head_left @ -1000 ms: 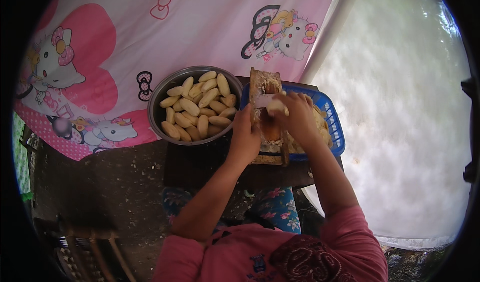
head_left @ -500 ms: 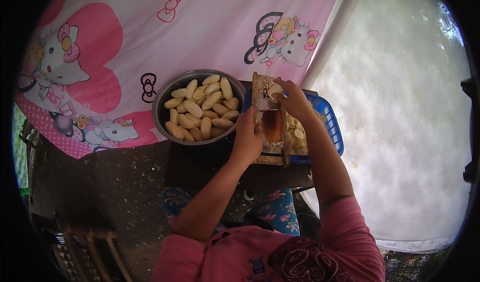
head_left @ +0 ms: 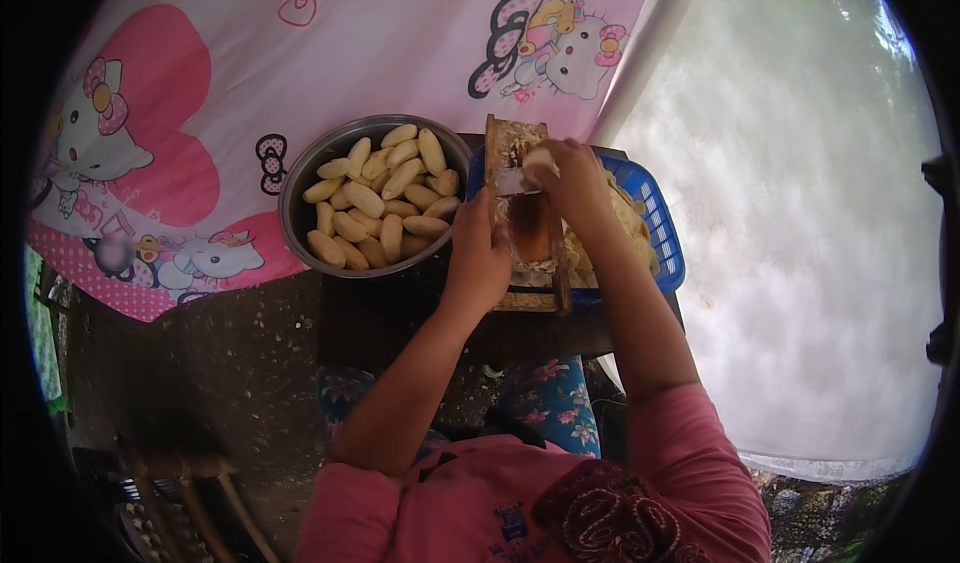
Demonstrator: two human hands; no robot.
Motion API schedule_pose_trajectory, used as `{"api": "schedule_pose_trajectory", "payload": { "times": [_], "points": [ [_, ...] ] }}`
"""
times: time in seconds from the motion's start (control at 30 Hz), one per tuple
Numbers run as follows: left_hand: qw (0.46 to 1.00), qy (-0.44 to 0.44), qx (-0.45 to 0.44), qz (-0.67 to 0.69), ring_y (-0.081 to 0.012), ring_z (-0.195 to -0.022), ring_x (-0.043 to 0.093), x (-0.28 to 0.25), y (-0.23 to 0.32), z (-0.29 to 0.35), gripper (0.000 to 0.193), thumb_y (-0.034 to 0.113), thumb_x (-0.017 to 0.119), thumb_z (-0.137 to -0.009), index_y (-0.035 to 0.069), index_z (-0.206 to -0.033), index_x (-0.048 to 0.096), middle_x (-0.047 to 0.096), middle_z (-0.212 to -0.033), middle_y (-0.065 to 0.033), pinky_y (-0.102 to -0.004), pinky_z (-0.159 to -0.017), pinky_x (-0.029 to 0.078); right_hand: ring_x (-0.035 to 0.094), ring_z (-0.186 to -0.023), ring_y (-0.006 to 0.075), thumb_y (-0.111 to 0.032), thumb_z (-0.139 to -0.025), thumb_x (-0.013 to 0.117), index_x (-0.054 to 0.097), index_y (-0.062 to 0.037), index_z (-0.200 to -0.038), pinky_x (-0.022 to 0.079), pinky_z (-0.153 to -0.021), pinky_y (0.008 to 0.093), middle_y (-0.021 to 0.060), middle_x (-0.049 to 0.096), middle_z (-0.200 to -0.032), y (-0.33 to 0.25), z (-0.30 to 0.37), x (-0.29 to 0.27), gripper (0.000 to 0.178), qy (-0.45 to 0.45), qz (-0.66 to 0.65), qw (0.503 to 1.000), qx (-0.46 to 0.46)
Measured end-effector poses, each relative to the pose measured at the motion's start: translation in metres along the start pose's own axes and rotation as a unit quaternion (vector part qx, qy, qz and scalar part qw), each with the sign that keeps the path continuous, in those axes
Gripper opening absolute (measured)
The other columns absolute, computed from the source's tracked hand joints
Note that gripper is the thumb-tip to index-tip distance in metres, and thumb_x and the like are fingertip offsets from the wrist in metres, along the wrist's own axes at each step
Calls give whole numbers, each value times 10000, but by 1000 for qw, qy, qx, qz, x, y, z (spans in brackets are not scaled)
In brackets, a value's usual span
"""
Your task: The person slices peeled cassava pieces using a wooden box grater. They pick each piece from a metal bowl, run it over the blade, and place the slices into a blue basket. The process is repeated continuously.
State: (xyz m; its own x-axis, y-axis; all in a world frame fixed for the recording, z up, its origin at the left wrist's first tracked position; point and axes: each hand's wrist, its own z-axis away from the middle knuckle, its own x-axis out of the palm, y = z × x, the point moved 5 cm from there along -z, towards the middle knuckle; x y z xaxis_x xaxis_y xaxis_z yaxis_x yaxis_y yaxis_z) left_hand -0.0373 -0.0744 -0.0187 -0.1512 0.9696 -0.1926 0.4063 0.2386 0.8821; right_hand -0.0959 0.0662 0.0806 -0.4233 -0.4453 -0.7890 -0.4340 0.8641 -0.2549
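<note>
My left hand grips the left edge of a wooden slicer, which has a metal blade set across it. The slicer lies over a blue plastic basket. My right hand is closed around a pale peeled banana piece and holds it on the board by the blade. Thin pale banana slices fill the basket to the right of the slicer, partly hidden by my right forearm. Left of the basket stands a round metal basin full of peeled bananas.
Basin and basket sit on a dark low table in front of my knees. A pink printed cloth hangs behind them. A white sheet is on the right. At the lower left stands a wooden frame on the dark ground.
The whole scene has shifted slightly up and left in view. My right hand has turned a little over the banana piece, covering more of it. My left hand keeps its grip on the slicer.
</note>
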Motion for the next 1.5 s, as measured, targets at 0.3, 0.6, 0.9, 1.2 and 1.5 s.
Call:
{"api": "schedule_pose_trajectory", "payload": {
  "times": [0.3, 0.6, 0.9, 1.2, 1.5],
  "points": [
    [997, 33, 20, -60, -365, -1280, 450, 1, 0, 2, 558, -6, 518, -909, -7, -1437, 336, 413, -1403, -242, -378, -1062, 367, 579, -1069, 360, -226, -794, 722, 680, -79, -1129, 438, -935, 449, 163, 646, -1069, -32, 70, -32, 368, -59, 3, 998, 11],
    [999, -12, -30, 3, -418, -1292, 393, -5, 5, -1, 566, -18, 503, -880, -46, -1413, 316, 403, -1353, -256, -450, -1085, 337, 574, -1085, 346, -275, -822, 672, 688, -100, -1102, 384, -975, 473, 145, 649, -1067, -1, -21, 5, 330, -11, 67, 997, 32],
    [996, 42, 29, -79, -353, -1244, 491, 1, -4, 4, 564, -12, 522, -902, -11, -1437, 345, 435, -1384, -229, -374, -1043, 392, 551, -1109, 331, -273, -799, 708, 680, -118, -1151, 361, -1000, 454, 123, 640, -1038, -31, 69, -23, 387, -64, 28, 997, 30],
    [1000, 14, 0, -13, -339, -1247, 494, -3, -4, 1, 559, -1, 524, -912, -2, -1442, 347, 432, -1390, -232, -373, -1036, 400, 546, -1120, 318, -294, -786, 720, 694, -136, -1117, 351, -1005, 453, 119, 632, -1052, -17, 26, -8, 367, -17, 57, 998, 8],
    [1000, -5, -6, 0, -420, -1279, 396, 0, -4, 1, 574, -31, 512, -867, -33, -1410, 324, 401, -1346, -260, -447, -1080, 340, 549, -1087, 324, -257, -769, 739, 695, -142, -1124, 372, -994, 451, 114, 624, -998, -7, 12, 1, 376, 15, 34, 999, 28]
  ]
}}
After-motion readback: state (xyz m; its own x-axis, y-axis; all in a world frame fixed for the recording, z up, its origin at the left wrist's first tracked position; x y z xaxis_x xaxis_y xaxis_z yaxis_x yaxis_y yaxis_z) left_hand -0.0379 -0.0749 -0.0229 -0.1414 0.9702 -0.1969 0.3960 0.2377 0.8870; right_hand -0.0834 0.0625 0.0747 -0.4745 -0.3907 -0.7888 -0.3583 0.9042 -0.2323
